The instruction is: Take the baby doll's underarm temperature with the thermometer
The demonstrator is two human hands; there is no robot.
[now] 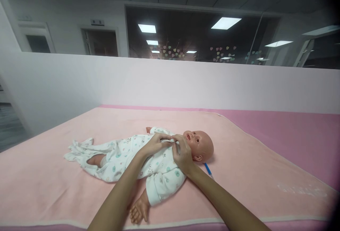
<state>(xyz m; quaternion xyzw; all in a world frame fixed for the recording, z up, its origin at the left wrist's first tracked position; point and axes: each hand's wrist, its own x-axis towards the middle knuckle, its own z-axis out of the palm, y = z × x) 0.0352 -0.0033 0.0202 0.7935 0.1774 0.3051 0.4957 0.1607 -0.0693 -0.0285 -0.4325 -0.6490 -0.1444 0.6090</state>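
Peach blanket (252, 174): baby doll (202, 146) lies face-up, long axis 9-to-3 o'clock, head (205, 142) at 3, left hand (156, 144) and right hand (183, 153) both pinching its printed onesie (161, 160) at upper chest, right nearer the head.

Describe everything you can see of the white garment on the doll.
The white garment looks like soft knit cloth, printed with small green and dark motifs. It has long sleeves and covers the torso of the doll, which lies face up on a pink blanket. A bare leg shows through a gap; the leg ends lie crumpled. Near the neck, the fingertips of the left hand and right hand pinch its cloth.
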